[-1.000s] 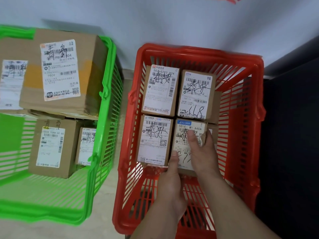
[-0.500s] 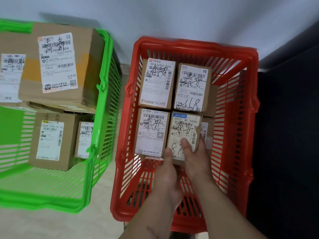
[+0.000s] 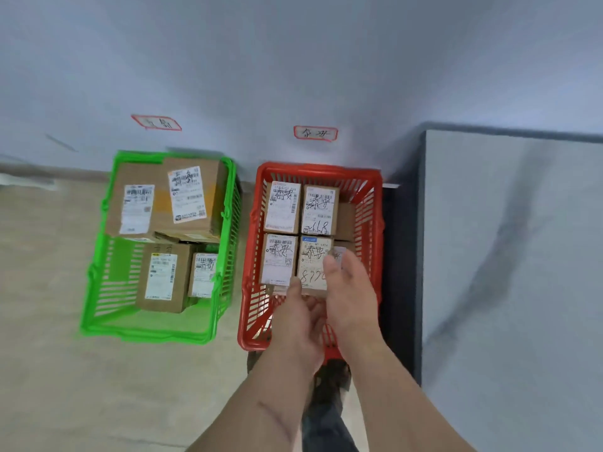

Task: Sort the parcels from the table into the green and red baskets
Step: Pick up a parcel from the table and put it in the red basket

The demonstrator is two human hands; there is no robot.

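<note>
Both hands are up over the near end of the red basket (image 3: 313,169), and by the look of it a placing step is just finishing: the near-right parcel (image 3: 312,262), the one with a blue-topped label and big handwritten digits, lies flat in its row, and neither hand grips it. The left hand (image 3: 301,316) hangs palm-inward with fingers loosely extended, its thumb tip near the near edge of the parcel next to it; I cannot tell whether it actually touches. The right hand (image 3: 350,288) is spread and relaxed, fingers straight, hovering above the right edge of that parcel and holding nothing.

Four labelled parcels fill the red basket in a two-by-two block, with plain cardboard showing to their right, seemingly more boxes. The green basket (image 3: 228,203) to the left holds its own load: two large boxes stacked at the far end and two smaller ones nearer. Handwritten signs (image 3: 315,133) on the wall sit above each basket.

Next move, in my judgement: draw both hands clear and turn back for another parcel. The grey counter (image 3: 509,256) to the right shows no parcels in the part in view. The call then is reading the handwritten label to choose a basket.
</note>
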